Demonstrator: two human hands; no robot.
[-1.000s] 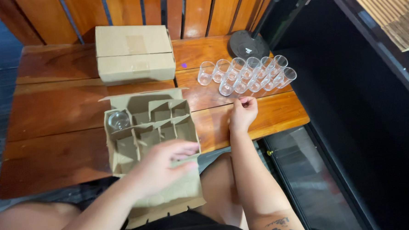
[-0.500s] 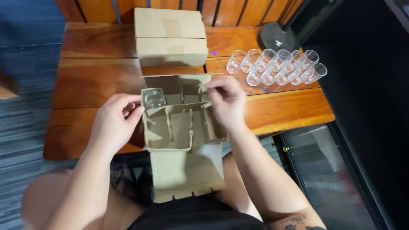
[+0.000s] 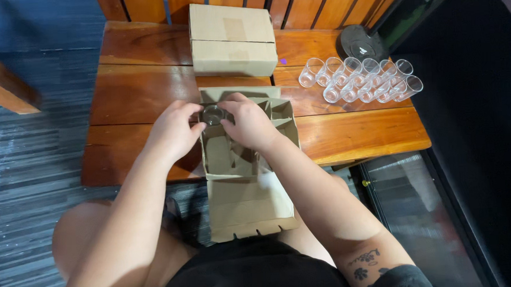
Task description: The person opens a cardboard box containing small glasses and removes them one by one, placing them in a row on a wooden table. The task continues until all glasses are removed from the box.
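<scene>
Both hands meet over the far left corner of the open box [image 3: 250,161]. Left hand [image 3: 172,133] curls at the box's left wall, fingertips touching a glass [image 3: 213,114]; right hand [image 3: 249,123] lies bent across the dividers, fingers on the same glass. That glass stands upright in the far left cell, mouth up. Lengthwise, the box runs near to far, its flap hanging off the table [image 3: 139,100] toward the lap. Farther off sits a closed carton [image 3: 232,38]; to the right, a cluster of glasses [image 3: 359,78] lies tipped.
</scene>
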